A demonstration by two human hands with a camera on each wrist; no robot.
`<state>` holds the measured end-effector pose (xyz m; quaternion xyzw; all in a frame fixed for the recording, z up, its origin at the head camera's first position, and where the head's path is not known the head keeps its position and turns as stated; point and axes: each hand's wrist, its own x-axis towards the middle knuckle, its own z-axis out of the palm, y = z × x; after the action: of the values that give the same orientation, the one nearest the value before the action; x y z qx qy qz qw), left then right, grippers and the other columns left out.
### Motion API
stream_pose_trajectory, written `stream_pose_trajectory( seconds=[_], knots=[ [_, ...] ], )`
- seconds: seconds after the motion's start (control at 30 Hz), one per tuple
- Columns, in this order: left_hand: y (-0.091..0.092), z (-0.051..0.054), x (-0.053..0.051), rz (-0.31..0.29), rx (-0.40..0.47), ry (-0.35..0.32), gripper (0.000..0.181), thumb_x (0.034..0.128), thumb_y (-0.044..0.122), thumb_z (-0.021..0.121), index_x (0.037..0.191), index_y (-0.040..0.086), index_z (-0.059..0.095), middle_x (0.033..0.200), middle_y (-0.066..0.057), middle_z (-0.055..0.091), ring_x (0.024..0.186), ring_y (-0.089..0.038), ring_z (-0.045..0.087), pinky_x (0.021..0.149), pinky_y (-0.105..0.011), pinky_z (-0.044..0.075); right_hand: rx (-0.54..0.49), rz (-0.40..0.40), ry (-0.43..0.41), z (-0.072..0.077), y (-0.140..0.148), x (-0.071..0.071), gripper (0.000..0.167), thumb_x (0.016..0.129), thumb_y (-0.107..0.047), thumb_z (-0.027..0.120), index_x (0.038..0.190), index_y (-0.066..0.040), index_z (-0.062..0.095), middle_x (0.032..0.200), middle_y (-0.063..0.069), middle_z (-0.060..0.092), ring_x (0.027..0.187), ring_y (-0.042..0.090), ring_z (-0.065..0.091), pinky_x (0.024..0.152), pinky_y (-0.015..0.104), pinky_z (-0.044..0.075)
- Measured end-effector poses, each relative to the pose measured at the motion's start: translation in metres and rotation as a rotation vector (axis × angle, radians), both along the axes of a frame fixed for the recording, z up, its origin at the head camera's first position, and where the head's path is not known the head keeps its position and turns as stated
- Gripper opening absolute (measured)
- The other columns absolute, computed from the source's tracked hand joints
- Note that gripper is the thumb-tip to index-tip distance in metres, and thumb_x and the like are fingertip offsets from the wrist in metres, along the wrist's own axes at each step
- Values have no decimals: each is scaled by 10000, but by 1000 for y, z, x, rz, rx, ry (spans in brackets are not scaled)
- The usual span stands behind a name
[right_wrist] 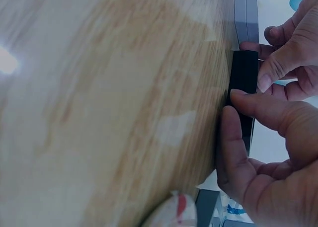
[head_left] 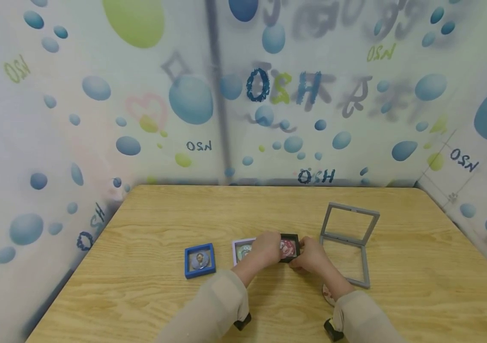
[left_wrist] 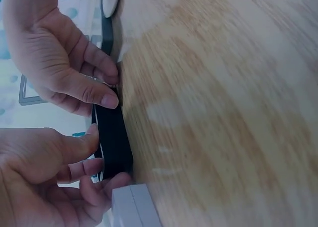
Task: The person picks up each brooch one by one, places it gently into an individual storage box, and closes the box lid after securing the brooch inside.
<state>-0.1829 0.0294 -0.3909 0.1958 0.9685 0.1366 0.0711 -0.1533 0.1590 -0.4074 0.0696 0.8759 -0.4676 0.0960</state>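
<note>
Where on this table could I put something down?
Bare table lies left of and behind the blue frame, toward the wall, and right of the open gray frame. The middle is crowded: lilac frame, then black frame, held by the left hand and right hand.

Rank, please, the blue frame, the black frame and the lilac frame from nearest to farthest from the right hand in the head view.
1. Black frame, touched by the right hand.
2. Lilac frame, to its left, partly hidden.
3. Blue frame, farthest left of the three.
</note>
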Motion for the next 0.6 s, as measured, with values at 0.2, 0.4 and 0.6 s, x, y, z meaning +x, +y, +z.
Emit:
stream_pose_trajectory(
  seconds=[0.2,0.4,0.6],
  knots=[
    [-2,0,2,3,19,25,259,718,173,726,872,18,587,739,-88,594,658,-206,563,549,-307,467,-15,-2,-18,0,1,0,482,641,106,720,1046,155,464,861,219,564,563,184,609,530,286,516],
    [2,-1,6,-3,-3,82,246,734,190,699,887,34,585,718,-79,591,620,-203,561,489,-298,449,-2,14,0,10,9,8,459,677,84,681,1075,171,470,857,211,602,598,209,625,554,313,519],
    [12,-1,17,-168,56,20,256,765,217,682,591,96,537,513,37,469,469,-92,423,414,-217,335,86,49,26,19,24,17,398,717,32,656,1062,152,497,738,130,637,575,211,623,542,310,499]
  ],
)
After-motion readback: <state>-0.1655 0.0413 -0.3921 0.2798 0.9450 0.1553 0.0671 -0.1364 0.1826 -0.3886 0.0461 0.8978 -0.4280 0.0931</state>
